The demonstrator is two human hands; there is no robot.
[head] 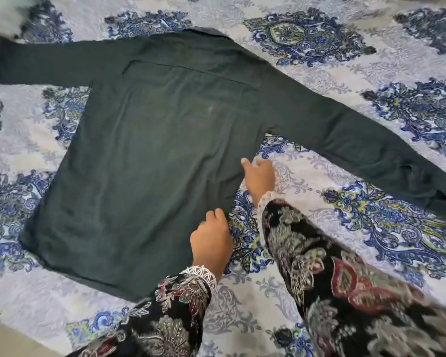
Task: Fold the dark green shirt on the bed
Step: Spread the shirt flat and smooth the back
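1. Shirt: plain dark green; no print.
2. Bedsheet: pale grey-white ground; blue paisley medallions with yellow-green touches.
3. Sleeves: black, grey floral print, red patches; white lace cuffs.

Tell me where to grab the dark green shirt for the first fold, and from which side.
Probably the right side edge of the dark green shirt, from the right. It lies flat, back up, sleeves spread; both the left hand and right hand sit at that edge.
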